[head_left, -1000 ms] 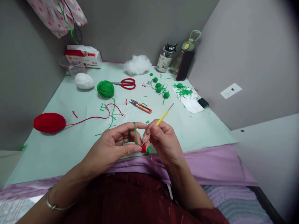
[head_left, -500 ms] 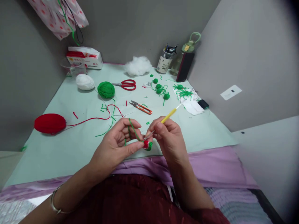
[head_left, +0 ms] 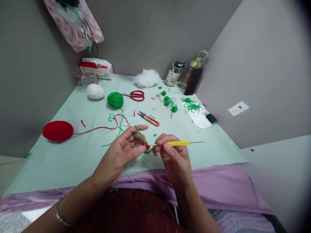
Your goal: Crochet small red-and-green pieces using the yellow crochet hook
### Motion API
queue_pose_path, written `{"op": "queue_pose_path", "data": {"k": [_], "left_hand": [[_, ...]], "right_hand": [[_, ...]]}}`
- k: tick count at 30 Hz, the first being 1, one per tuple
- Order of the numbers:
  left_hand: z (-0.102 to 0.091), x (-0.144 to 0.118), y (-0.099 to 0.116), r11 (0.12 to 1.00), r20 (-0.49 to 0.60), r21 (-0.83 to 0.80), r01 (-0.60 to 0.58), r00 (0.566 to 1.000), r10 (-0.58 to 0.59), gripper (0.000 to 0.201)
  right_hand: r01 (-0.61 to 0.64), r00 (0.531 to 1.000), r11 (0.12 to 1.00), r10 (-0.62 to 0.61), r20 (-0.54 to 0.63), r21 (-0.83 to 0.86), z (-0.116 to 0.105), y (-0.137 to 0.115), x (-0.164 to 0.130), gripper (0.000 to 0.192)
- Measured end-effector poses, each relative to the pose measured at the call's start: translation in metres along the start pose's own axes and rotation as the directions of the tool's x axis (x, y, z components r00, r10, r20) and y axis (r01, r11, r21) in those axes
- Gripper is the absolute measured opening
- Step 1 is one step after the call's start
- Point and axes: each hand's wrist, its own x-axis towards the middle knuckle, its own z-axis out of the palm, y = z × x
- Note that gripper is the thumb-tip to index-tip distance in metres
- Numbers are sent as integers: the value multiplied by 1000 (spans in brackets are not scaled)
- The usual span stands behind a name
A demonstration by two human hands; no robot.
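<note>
Between the thumb and fingers of my left hand (head_left: 128,145) is a small red, white and green crochet piece (head_left: 147,148). Green yarn (head_left: 140,132) runs from it up over my left index finger. My right hand (head_left: 173,153) pinches a crochet hook (head_left: 178,143) by its yellow handle, held nearly level. The hook's thin metal tip points left and reaches the crochet piece; whether it is inside a stitch I cannot tell. Beyond my hands lie orange thread snips (head_left: 152,121), with loose red, green and white yarn around them.
Red (head_left: 57,131), green (head_left: 115,100) and white yarn balls (head_left: 95,91) lie on the left, near red-handled scissors (head_left: 136,95). White stuffing (head_left: 147,78), a pen holder (head_left: 172,76) and a bottle (head_left: 186,77) stand along the back. Small green crochet balls (head_left: 167,100) and scraps lie right of centre.
The crochet hook has swung from a slant, handle up to the right, to nearly level. My right hand has turned and lowered slightly. The view has shifted, so the table things appear lower.
</note>
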Motion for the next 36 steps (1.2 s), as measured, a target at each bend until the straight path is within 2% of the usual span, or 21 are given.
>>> {"op": "queue_pose_path", "data": {"k": [3,6,8,13,17,20,23,26,30,32,36], "left_hand": [[-1,1,-1,1000,29,-7,26,999,-26,43],[-1,0,-1,997,60,-11,78,995,-77,41],[-2,-1,0,994,55,-37,101,994,-99,42],[-6,-1,3,974,116,-133,184,979,-169,51],[-9,-1,4,974,181,-130,187,970,-162,43],[-7,1,3,995,63,-21,98,993,-97,42],[-4,1,2,996,-65,91,-19,998,25,48],[0,-2,1,988,-112,125,-88,989,102,48],[7,-6,6,980,-122,177,-87,986,110,54],[9,-7,8,978,-137,194,-83,984,111,54],[8,-7,8,975,-143,203,-94,982,124,52]], "right_hand": [[50,999,999,-50,16,6,3,6,-2,13],[176,984,978,-178,-6,-114,5,13,-4,15],[215,975,954,-223,-16,-209,5,16,-5,17],[236,971,924,-233,47,-300,5,13,-4,19],[248,968,929,-228,102,-275,6,11,-4,21],[271,962,914,-258,84,-301,8,11,-6,24],[301,952,859,-293,86,-414,10,10,-10,29],[339,935,788,-345,87,-515,15,10,-13,34],[360,910,723,-410,52,-590,20,11,-17,35],[348,914,732,-405,37,-586,20,12,-17,34],[286,938,818,-344,-28,-499,19,14,-16,29]]}}
